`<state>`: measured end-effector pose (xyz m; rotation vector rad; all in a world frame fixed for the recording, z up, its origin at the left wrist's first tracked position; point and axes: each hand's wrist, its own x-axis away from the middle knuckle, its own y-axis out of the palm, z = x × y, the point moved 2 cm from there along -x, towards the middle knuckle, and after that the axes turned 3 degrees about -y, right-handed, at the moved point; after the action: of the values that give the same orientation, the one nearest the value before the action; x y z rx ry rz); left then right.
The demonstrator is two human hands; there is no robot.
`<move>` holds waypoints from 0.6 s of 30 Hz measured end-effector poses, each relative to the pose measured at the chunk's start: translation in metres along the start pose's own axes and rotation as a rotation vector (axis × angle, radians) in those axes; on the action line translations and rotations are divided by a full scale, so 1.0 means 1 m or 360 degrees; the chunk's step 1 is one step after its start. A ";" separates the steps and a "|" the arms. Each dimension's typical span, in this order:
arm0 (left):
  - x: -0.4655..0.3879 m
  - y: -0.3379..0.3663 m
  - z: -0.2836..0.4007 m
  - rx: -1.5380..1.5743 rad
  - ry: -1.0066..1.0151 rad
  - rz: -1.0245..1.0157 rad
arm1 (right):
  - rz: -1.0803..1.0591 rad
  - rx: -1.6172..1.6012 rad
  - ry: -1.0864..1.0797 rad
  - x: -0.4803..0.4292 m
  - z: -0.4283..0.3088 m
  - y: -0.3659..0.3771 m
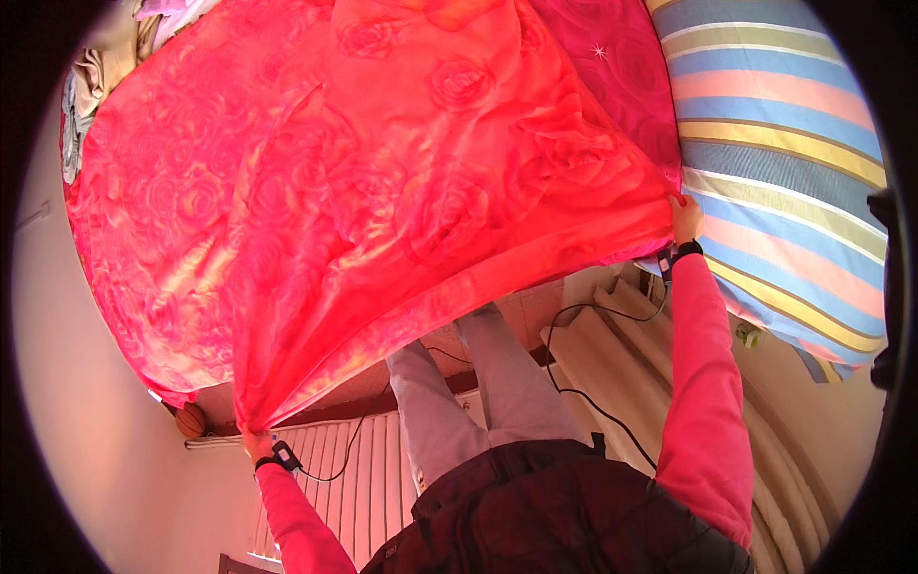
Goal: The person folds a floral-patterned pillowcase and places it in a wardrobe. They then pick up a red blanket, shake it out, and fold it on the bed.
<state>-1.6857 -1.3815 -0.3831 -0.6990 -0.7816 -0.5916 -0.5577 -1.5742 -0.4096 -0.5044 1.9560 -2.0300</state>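
Observation:
A large red rose-patterned cloth, thin and sheet-like, spreads across the bed in front of me. My left hand grips its near edge at the lower left, where folds gather to a point. At the right, my right hand holds the cloth's corner area beside the striped bedding. Between my hands the near edge hangs in a taut band over my legs. A darker pink rose-patterned cover shows underneath at the upper right. Both wrists wear a dark band with a small wired device.
Striped bedding lies along the right. Folded clothes are heaped at the upper left. A basketball rests on the floor by the wall. Behind me are a white radiator and beige curtains. Black cables run from both wrists.

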 end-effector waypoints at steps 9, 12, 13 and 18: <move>-0.021 -0.004 -0.052 -0.1265 0.0529 -0.0595 | 0.0399 0.0288 -0.0450 -0.012 -0.060 0.005; -0.025 -0.008 -0.045 -0.0719 0.0268 -0.0451 | 0.0106 -0.0629 -0.0742 -0.031 -0.118 0.028; -0.026 -0.010 -0.044 -0.0472 0.0098 -0.0334 | 0.0069 -0.0618 -0.0812 -0.034 -0.134 0.035; -0.016 -0.004 -0.046 0.0021 -0.0174 -0.0284 | -0.0653 0.0038 -0.0615 -0.036 -0.172 0.050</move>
<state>-1.6780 -1.4147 -0.4178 -0.6580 -0.9556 -0.7132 -0.6015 -1.4059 -0.4655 -1.2745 1.6921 -1.9761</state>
